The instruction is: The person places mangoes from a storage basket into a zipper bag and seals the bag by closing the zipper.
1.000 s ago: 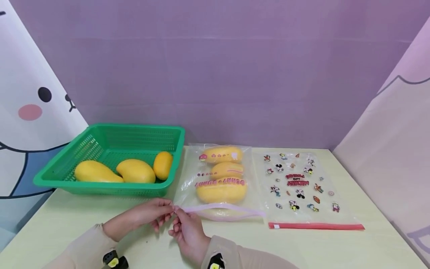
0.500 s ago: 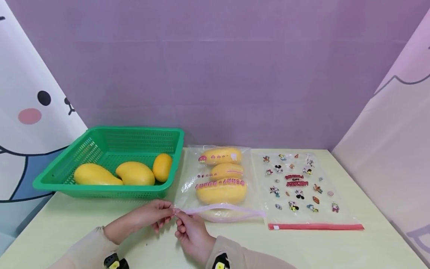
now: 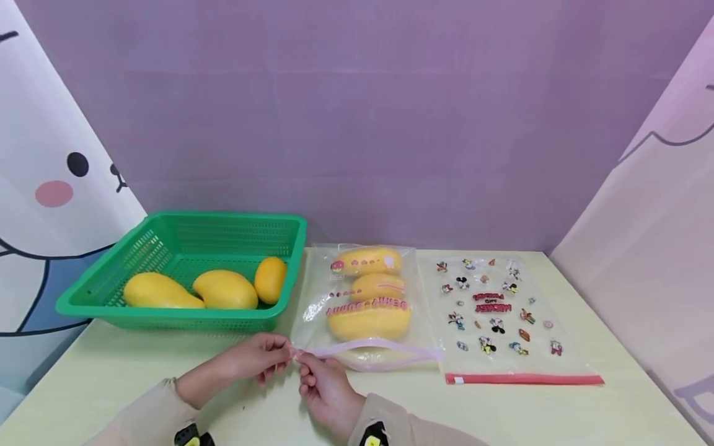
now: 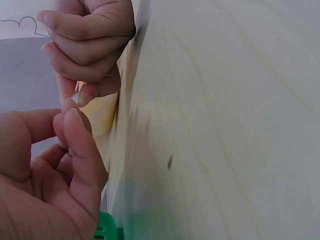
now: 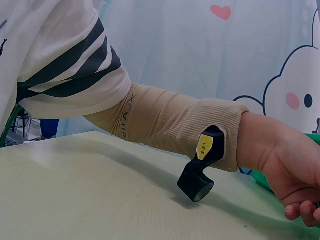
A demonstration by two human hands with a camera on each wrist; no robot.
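A big purple cloth (image 3: 357, 124) hangs at the back, its top cut off. In front is the pale, smooth tabletop (image 3: 502, 415). On its left sits a green plastic basket (image 3: 167, 313) with little holes. Next to it lies a thin, shiny clear bag (image 3: 313, 316), and beside that a flat picture bag (image 3: 474, 328) with tiny cartoons. Two tan, stretchy sleeves (image 3: 387, 416) run off the bottom. The left hand (image 3: 256, 362) and right hand (image 3: 330, 391) meet at the clear bag's near left corner; the fingers of both pinch it and partly hide it. In the right wrist view, the fingers are cut off by the edge. Three smooth, rounded yellow mangoes (image 3: 225, 290) lie in the basket, which hides their bottoms. Three bagged mangoes (image 3: 369, 323) show through the clear bag, partly behind pink print. The pink strip (image 3: 385, 343) at the bag's mouth bows; the pale yellow patch below is hard to make out. The picture bag's red strip (image 3: 530, 379) is straight, with a tiny white slider (image 3: 458, 380).
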